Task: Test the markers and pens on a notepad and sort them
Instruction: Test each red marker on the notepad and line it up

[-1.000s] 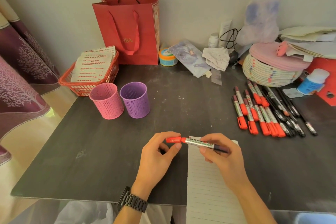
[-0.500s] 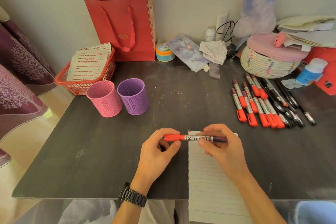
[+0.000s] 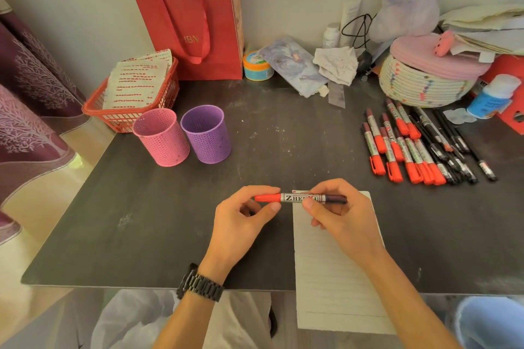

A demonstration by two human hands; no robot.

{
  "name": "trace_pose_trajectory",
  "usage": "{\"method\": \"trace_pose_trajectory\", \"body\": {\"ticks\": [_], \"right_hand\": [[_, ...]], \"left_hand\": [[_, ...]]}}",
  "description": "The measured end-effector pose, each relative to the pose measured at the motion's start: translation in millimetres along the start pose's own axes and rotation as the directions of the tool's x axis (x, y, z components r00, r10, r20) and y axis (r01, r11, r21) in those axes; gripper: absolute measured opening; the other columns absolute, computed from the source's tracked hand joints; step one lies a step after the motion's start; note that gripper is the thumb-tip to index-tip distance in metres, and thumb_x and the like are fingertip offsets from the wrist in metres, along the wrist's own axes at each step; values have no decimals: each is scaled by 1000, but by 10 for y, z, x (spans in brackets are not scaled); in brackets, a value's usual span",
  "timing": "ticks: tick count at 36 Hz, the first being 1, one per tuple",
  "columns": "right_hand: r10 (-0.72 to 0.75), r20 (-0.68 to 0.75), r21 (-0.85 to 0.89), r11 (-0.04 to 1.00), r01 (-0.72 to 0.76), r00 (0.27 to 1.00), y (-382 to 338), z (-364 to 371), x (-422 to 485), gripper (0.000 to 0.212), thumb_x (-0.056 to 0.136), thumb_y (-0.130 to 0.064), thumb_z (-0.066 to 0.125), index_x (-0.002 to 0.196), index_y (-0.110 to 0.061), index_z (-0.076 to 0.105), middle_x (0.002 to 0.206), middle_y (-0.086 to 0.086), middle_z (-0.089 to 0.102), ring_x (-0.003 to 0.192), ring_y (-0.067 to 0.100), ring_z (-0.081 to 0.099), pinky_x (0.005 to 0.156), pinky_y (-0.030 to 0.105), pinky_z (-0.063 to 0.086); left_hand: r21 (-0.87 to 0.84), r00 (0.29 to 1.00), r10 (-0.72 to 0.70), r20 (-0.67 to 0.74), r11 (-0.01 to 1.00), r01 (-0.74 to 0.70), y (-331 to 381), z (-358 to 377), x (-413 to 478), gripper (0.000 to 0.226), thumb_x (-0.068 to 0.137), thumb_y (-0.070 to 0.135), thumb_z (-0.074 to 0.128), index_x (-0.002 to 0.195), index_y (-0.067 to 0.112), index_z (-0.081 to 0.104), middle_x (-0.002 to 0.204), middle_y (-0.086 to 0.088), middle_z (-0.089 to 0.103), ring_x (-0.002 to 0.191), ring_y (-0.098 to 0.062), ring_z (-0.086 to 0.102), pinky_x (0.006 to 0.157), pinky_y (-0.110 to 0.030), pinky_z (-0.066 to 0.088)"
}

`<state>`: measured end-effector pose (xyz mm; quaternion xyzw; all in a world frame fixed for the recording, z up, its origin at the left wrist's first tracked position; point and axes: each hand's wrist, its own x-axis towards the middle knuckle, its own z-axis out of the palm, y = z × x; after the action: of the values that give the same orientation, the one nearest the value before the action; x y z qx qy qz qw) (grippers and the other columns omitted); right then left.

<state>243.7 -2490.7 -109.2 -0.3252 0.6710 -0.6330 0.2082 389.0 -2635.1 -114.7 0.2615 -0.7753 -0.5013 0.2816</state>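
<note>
Both hands on one red-capped marker with a silver label (image 3: 300,198), held level just above the top edge of the white lined notepad (image 3: 331,269). Left hand (image 3: 241,224) fingers pinch the red cap; right hand (image 3: 340,221) fingers clamp the barrel. Pink perforated cup (image 3: 161,140) and purple perforated cup (image 3: 206,133) stand side by side on the dark surface (image 3: 141,221).

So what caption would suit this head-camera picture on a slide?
Left hand and right hand grip a red-capped marker over the lined notepad; pink cup and purple cup wait.
</note>
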Motion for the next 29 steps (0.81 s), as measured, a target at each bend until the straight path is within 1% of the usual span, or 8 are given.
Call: {"method": "trace_pose_trajectory", "body": {"ticks": [9,15,19,21,23,24,26,29], "right_hand": [[-52,-2,-18,998,52,999,-334,-102,22,17,80,-34,79,90,-23,71,75,-1,73,60,19,72,56,18,55],[-107,82,-135,984,117,991,-588,-208,-105,15,81,-44,76,87,-34,67,77,-7,74,61,15,70,58,20,55],[-126,178,-222,961,164,976,-695,-204,-276,10,90,-48,62,99,-43,64,77,-10,74,55,5,57,53,13,43],[-96,155,-165,979,121,983,-710,-171,-381,13,91,-49,59,100,-43,66,72,-3,71,51,4,50,51,13,37],[-34,96,-35,999,37,995,-705,-123,-488,16,87,-49,60,99,-41,68,66,3,66,49,5,45,49,16,35],[16,69,56,998,-20,997,-702,-87,-544,17,86,-47,61,97,-38,70,62,4,62,48,6,40,47,18,34],[139,45,251,957,-146,989,-691,-6,-663,15,84,-40,64,91,-29,73,57,5,52,44,11,33,42,19,29],[307,98,445,837,-318,947,-673,127,-854,21,74,-40,70,83,-21,73,56,7,48,38,10,27,38,17,25]], "left_hand": [[35,990,136,-32,990,-135,321,-50,10,29,86,24,75,105,46,69,99,14,71,69,-19,62,62,-29,53],[109,970,239,52,964,-243,618,-228,0,26,85,28,75,105,43,70,102,13,71,66,-20,58,61,-16,45],[114,964,235,120,962,-249,794,-285,-18,38,86,21,77,114,44,66,104,12,71,68,-18,59,64,-22,48],[19,962,236,135,970,-241,871,-286,-29,55,85,22,77,130,45,55,118,10,69,86,-18,65,74,-28,53],[-250,973,183,143,958,-143,943,-283,-34,68,82,28,74,141,42,43,131,4,64,110,-23,64,91,-31,54],[-423,979,140,146,904,-66,964,-279,-34,70,81,29,71,144,39,41,135,-1,62,118,-25,61,97,-36,52],[-716,985,46,168,692,90,1000,-249,-31,66,81,27,62,145,28,43,139,-11,59,127,-28,56,102,-43,45],[-866,979,-52,198,459,200,1066,-145,-27,48,86,36,53,128,18,64,135,-14,61,125,-31,58,99,-47,42]]}}
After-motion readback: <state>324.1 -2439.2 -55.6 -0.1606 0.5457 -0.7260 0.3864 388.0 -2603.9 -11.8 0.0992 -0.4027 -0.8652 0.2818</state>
